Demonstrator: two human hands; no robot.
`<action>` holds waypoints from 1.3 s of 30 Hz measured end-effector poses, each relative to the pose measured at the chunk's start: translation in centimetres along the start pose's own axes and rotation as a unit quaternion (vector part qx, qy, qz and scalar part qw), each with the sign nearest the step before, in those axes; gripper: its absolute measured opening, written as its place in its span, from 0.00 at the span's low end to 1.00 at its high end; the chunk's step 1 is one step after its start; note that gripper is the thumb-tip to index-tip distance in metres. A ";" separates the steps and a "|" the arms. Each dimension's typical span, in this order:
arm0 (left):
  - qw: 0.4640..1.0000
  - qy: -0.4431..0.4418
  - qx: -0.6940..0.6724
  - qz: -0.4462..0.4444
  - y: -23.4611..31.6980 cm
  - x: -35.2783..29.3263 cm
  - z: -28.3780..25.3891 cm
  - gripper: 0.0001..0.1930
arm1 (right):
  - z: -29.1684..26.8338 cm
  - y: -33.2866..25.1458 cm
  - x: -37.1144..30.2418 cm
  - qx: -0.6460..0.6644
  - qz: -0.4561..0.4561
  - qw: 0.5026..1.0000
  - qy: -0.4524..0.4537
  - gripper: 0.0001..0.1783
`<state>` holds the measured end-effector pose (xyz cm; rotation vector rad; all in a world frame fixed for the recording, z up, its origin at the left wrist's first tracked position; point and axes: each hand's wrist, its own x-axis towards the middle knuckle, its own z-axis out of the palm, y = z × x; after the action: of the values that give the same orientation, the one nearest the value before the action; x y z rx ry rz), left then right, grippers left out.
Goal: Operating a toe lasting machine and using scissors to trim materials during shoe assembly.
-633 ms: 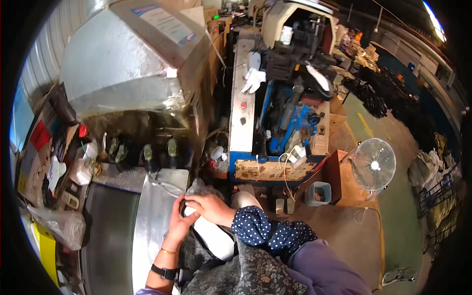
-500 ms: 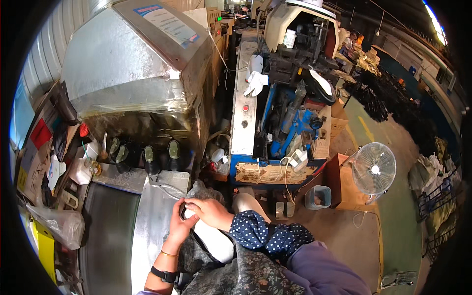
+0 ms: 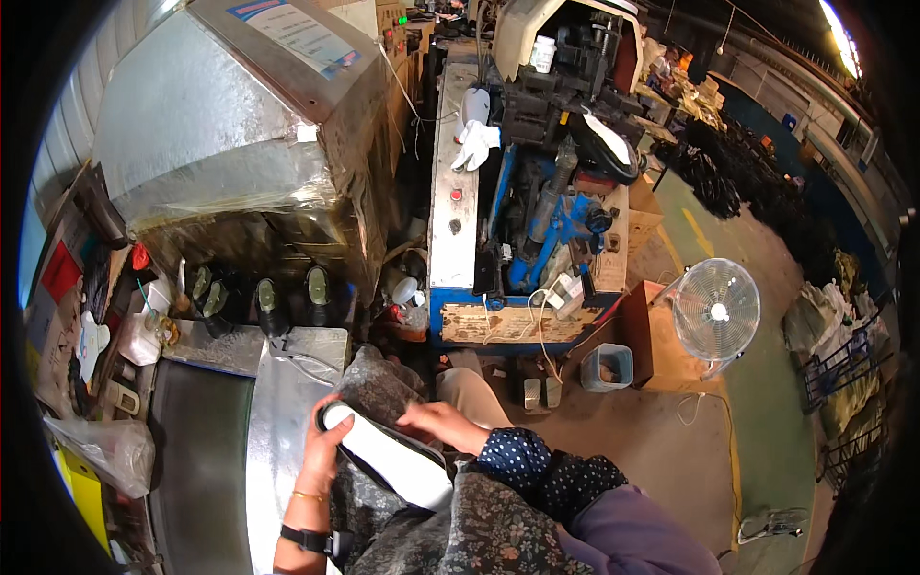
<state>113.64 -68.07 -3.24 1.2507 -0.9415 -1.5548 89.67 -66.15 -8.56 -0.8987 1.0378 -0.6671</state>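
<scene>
From my far-off seat, starting at the left: a clear plastic bag (image 3: pixel 105 450), then a dark flat belt (image 3: pixel 201 460). Behind it, four dark shoes (image 3: pixel 271 311) stand in a row, by the far end of a bare metal table (image 3: pixel 297 460).

Now the left grip (image 3: pixel 321 450), right at that table's edge: I see it closed around the far end of a white-soled shoe (image 3: pixel 398 465), thumb lying over the sole. And there's the shoe, sole up, above the patterned apron (image 3: pixel 498 508) on the lap. Its long axis slants from the held end, far and left, down to the near right, so most of its length lies to the right of the left grip and nearer the body.

Over to the right grip (image 3: pixel 446 426): just beside the shoe's right, far side, loosely curled and only part closed, nothing visible in it. Contact with the shoe's edge? I can't tell. The left is plainly the nearer, already on it.

Farther right, a blue bucket (image 3: pixel 594 369) and a fan (image 3: pixel 717 311).
</scene>
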 end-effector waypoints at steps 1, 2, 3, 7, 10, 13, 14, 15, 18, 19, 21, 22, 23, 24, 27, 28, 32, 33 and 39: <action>0.999 -0.012 0.001 0.039 -0.5 -0.4 -0.1 0.27 | 0.5 0.1 0.3 0.036 0.020 0.999 -0.021 0.31; 0.999 -0.005 0.030 0.019 -1.0 -0.7 -0.2 0.27 | 0.8 0.0 0.6 0.063 0.094 0.994 -0.014 0.34; 0.998 -0.011 0.031 0.044 -1.5 -0.9 -0.3 0.27 | 1.7 0.2 0.5 -0.096 0.026 0.994 -0.054 0.37; 0.999 0.006 0.034 0.039 -2.4 -0.3 -0.2 0.26 | 4.2 -0.6 0.0 -0.305 -0.006 0.952 -0.018 0.37; 0.996 0.007 0.058 0.065 -2.2 1.0 0.2 0.26 | 4.7 -2.3 -0.3 -0.556 -0.138 0.819 0.043 0.35; 0.998 -0.013 0.054 0.016 -1.9 1.9 0.4 0.30 | 3.2 -3.5 -0.2 -0.559 -0.168 0.812 0.022 0.27; 0.997 -0.011 0.079 -0.014 -1.8 1.8 0.3 0.31 | 2.7 -3.2 -0.8 -0.457 -0.174 0.872 0.018 0.27; 0.997 -0.036 0.068 -0.013 -1.8 1.7 0.3 0.33 | 1.9 -2.8 -1.0 -0.154 -0.034 0.985 -0.071 0.32; 0.999 -0.026 0.032 0.020 -2.0 1.0 0.4 0.31 | 0.8 0.3 -3.2 -0.083 0.127 0.987 -0.045 0.39; 0.997 -0.033 0.049 0.041 -2.1 1.0 0.6 0.31 | 0.5 1.3 -3.9 -0.213 0.038 0.976 0.005 0.36; 0.999 -0.022 0.037 0.011 -2.1 1.2 1.0 0.31 | 0.8 2.9 -4.7 -0.346 -0.130 0.926 0.076 0.30; 0.996 -0.004 0.094 0.009 -2.1 1.3 1.2 0.33 | 0.9 3.3 -4.7 -0.363 -0.227 0.898 0.106 0.28; 0.996 -0.009 0.091 0.022 -1.9 1.8 1.3 0.35 | 1.0 3.2 -4.4 -0.437 -0.296 0.844 0.092 0.30; 0.997 -0.015 0.076 0.023 -1.9 2.0 1.4 0.36 | 1.1 2.8 -4.2 -0.463 -0.232 0.853 0.069 0.32; 0.998 -0.053 -0.003 0.024 -1.9 2.1 1.2 0.33 | 1.5 0.3 -2.7 -0.118 -0.096 0.988 -0.031 0.38; 0.984 -0.097 -0.149 0.010 -2.0 1.9 1.0 0.30 | 1.5 -0.7 -2.4 -0.012 -0.014 0.999 -0.050 0.39; 0.982 0.019 -0.183 0.031 -2.6 0.4 1.3 0.32 | 4.4 -2.3 -1.8 0.025 -0.028 0.999 -0.036 0.38; 0.984 0.107 0.141 -0.005 -2.2 0.1 1.5 0.27 | 5.5 -2.3 -1.6 0.035 -0.062 0.997 -0.032 0.38; 0.780 0.115 0.615 -0.020 2.6 -1.3 1.5 0.27 | 8.9 -1.3 -0.4 -0.197 -0.088 0.975 0.045 0.40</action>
<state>112.79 -67.53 -0.15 2.2601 -1.8684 -0.6234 97.71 -63.76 -5.28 -1.3274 1.2055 -0.6642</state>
